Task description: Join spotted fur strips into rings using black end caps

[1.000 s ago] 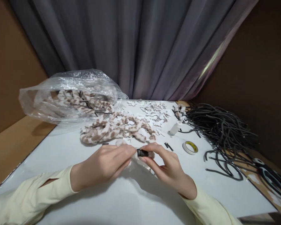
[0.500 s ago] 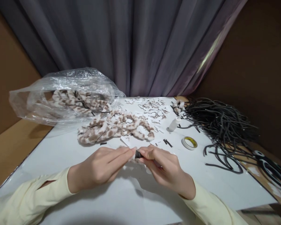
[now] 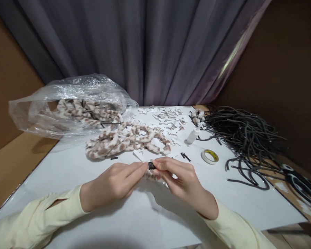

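left hand [image 3: 116, 180]: pinched shut on black piece [image 3: 151, 166] | right hand [image 3: 182, 177]: same, opposite end | step: two-handed handling above furry strip [image 3: 152, 175] | move likely needs steady fingertips

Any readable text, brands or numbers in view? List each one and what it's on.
None readable.
Yellow core of the tape roll: dark marks, possibly print, too small to read.
White bottle: no text I can make out.
White card near the hands: too small to tell whether it's printed.

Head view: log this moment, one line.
left hand, right hand: on black piece | spotted fluffy material: just below it | white bottle, tape roll: on table
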{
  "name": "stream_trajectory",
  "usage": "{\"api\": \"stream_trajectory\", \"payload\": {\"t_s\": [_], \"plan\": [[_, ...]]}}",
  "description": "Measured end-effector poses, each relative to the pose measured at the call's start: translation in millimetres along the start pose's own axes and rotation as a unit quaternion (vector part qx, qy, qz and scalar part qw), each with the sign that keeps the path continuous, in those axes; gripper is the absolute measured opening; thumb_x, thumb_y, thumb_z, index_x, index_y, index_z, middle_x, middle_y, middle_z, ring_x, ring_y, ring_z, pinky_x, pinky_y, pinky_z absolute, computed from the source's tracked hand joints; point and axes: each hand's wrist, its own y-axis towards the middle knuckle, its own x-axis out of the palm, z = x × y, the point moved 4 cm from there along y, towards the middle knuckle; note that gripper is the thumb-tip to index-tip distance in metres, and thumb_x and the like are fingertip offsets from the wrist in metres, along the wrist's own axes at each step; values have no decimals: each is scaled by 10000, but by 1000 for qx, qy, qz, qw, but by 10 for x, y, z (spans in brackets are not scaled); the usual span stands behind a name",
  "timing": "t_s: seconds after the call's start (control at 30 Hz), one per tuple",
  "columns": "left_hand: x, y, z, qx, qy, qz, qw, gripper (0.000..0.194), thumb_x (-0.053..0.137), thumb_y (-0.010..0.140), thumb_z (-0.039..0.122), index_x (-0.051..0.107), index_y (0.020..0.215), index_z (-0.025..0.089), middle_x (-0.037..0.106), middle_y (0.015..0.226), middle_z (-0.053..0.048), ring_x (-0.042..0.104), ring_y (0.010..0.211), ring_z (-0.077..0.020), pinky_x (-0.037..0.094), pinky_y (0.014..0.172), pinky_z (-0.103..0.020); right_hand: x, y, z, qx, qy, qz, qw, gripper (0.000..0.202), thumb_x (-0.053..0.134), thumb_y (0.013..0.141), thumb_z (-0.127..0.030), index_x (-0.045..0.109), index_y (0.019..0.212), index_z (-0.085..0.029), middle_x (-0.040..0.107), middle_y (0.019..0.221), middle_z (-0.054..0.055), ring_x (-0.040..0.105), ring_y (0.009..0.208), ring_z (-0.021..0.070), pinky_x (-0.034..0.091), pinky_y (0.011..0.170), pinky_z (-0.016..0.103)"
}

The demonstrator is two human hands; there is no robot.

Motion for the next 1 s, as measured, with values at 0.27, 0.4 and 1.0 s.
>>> {"api": "stream_trajectory", "payload": {"t_s": [0.27,0.4,1.0], "plan": [[-5,54,62,11,5,26,1000,319,401,857,81,440,1174,81,688,759,-101,664,662,-169,529,570,-213,22,-19,27,11,15,-24,1000,95,486,869,-128,566,846,-173,645,854,77,606,752,135,490,664,230],[33,40,34,-21,-25,9,999,286,412,860,85,489,1134,115,689,795,-91,660,712,-161,514,600,-206,13,11,50,27,5,-34,999,128,466,881,-163,585,834,-167,655,824,74,596,684,124,473,623,217],[375,-58,-270,-447,-464,-241,725,266,534,795,358,645,753,120,519,502,27,339,428,-62,240,413,-176,50,64,216,196,40,-225,954,192,555,816,-232,661,912,-104,525,560,-26,383,477,63,299,443,165]]}}
